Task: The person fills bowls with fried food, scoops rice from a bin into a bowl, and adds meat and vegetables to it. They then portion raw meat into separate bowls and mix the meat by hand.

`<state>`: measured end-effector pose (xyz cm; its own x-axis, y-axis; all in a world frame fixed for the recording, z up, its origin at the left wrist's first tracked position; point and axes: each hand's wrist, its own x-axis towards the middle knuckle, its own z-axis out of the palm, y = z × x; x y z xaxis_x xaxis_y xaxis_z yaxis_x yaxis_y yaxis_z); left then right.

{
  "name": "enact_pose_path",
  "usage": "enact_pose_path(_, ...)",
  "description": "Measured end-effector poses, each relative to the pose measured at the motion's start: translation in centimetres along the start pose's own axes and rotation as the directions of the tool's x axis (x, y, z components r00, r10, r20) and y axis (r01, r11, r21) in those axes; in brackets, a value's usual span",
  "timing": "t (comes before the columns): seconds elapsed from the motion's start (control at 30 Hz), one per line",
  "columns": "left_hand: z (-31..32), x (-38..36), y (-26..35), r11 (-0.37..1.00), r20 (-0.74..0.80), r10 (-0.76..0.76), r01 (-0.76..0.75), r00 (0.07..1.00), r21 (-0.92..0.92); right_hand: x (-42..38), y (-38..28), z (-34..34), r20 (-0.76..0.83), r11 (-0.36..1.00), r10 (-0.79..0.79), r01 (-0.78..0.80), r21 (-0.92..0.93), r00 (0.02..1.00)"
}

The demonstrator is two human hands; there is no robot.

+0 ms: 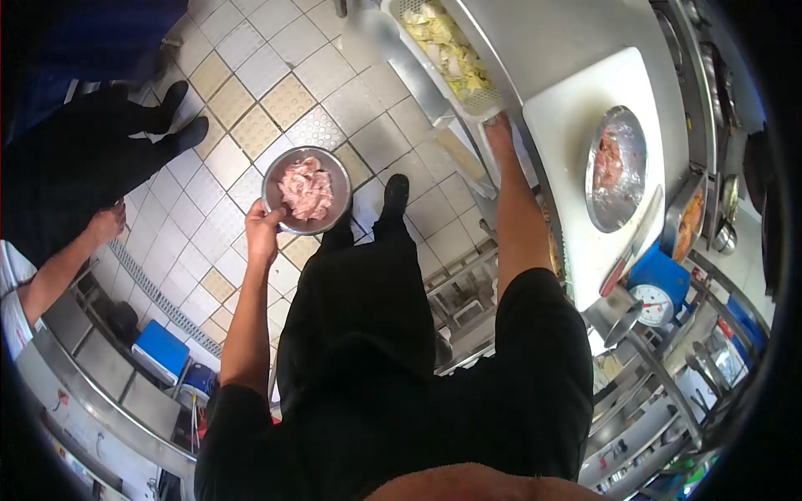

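My left hand point(263, 230) grips the rim of a round metal bowl point(341, 213) that holds pieces of raw pale-pink meat point(307, 189), held out over the tiled floor. My right hand point(497, 132) is at the near end of a white perforated basket point(489, 102) with cut pale-green leaves point(447, 52); its fingers are partly hidden at the edge there. To the right, a white cutting board point(547, 117) carries an oval metal bowl point(628, 200) with some pinkish meat point(608, 159) in it. A knife point(635, 242) lies beside that bowl on the board.
A co-worker's dark-clothed legs point(75, 146) and hand point(107, 222) are at the left. On the right stand a blue scale point(660, 288), a metal pot point(614, 316) and a tray of orange-brown food point(689, 219). A blue-lidded box point(162, 349) sits at lower left.
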<state>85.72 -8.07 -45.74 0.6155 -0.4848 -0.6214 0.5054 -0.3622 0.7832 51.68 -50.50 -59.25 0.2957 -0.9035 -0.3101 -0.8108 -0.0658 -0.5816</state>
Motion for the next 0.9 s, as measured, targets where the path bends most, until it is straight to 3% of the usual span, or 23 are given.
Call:
enact_pose_path(0.17, 5.3, 1.8, -1.2, 0.997, -0.007, -0.035, 0.035, 0.999, 0.071, -0.8, 1.5, -1.6, -0.010, 0.999, 0.005, -0.004, 0.047, 1.000)
enact_pose_path(0.23, 8.5, 1.7, 0.1, 0.990, 0.003, -0.066, 0.066, 0.998, -0.126, -1.5, 2.2, -2.9, -0.039, 0.995, 0.033, -0.029, 0.094, 0.999)
enact_pose_path(0.3, 9.3, 3.0, -0.3, 0.994, 0.044, -0.042, 0.046, 0.998, -0.098, -2.6, 3.0, -4.3, -0.093, 0.988, 0.075, -0.061, 0.145, 0.993)
enact_pose_path(0.43, 11.8, 2.3, 2.7, 0.988, 0.073, -0.050, 0.060, 0.996, -0.141, -6.2, 4.0, -6.6, -0.195, 0.931, 0.214, -0.140, 0.336, 0.957)
enact_pose_path(0.53, 12.3, 2.0, 4.3, 0.993, 0.065, -0.015, 0.023, 0.998, -0.119, -9.1, 3.3, -7.4, -0.208, 0.815, 0.345, -0.182, 0.551, 0.915)
enact_pose_path(0.7, 13.1, 0.4, 7.0, 0.996, 0.055, 0.032, -0.028, 0.998, -0.084, -13.3, -2.3, -6.2, -0.040, 0.513, 0.439, -0.214, 0.831, 0.898)
enact_pose_path(0.8, 13.3, 0.4, 7.0, 0.995, 0.056, 0.095, -0.097, 0.994, 0.022, -14.9, -9.0, -4.4, 0.115, 0.367, 0.341, -0.244, 0.898, 0.933)
enact_pose_path(0.9, 13.7, -1.5, 8.6, 0.995, 0.112, 0.100, -0.102, 0.989, 0.020, -16.6, -16.3, -2.5, 0.200, 0.331, 0.168, -0.246, 0.911, 0.965)
